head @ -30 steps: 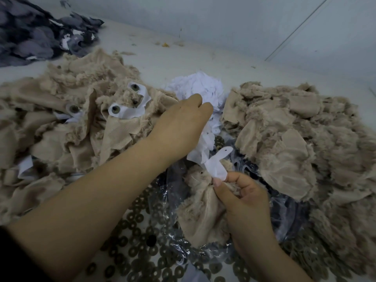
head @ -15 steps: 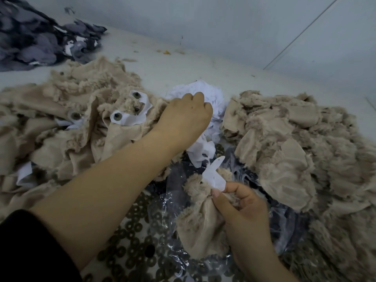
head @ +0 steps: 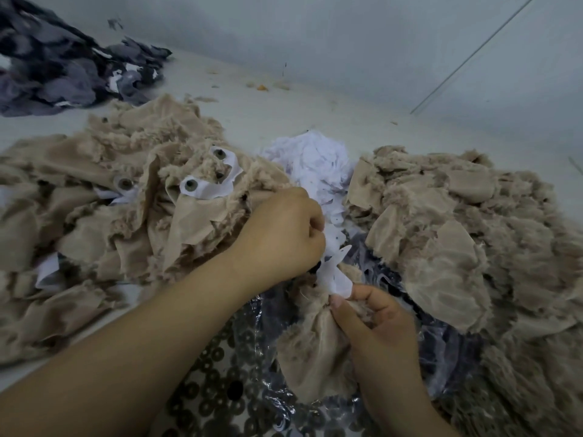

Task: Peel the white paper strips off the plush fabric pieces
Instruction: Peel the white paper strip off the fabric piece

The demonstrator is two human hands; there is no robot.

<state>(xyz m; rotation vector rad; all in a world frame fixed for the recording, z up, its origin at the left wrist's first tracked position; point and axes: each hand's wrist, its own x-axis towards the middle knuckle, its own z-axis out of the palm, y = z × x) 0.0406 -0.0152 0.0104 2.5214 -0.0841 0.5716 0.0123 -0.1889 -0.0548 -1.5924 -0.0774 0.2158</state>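
A beige plush fabric piece (head: 310,345) hangs bunched in my right hand (head: 380,323), whose thumb and fingers pinch it just below a white paper strip (head: 337,274) that sticks up from its top. My left hand (head: 284,238) is curled into a loose fist right against the strip's left edge, and its fingertips, mostly hidden, appear to pinch the paper. Both hands are above a clear plastic bag.
Peeled white paper lies heaped (head: 315,162) behind the hands. Beige plush pieces are piled at left (head: 104,234), some with plastic eyes and white strips, and at right (head: 467,234). Grey fabric (head: 63,70) sits far left. A plastic bag of dark washers (head: 220,402) lies in front.
My left hand has drawn back from the white paper heap, curled up and come down to the strip on the held piece. My right hand has held still.
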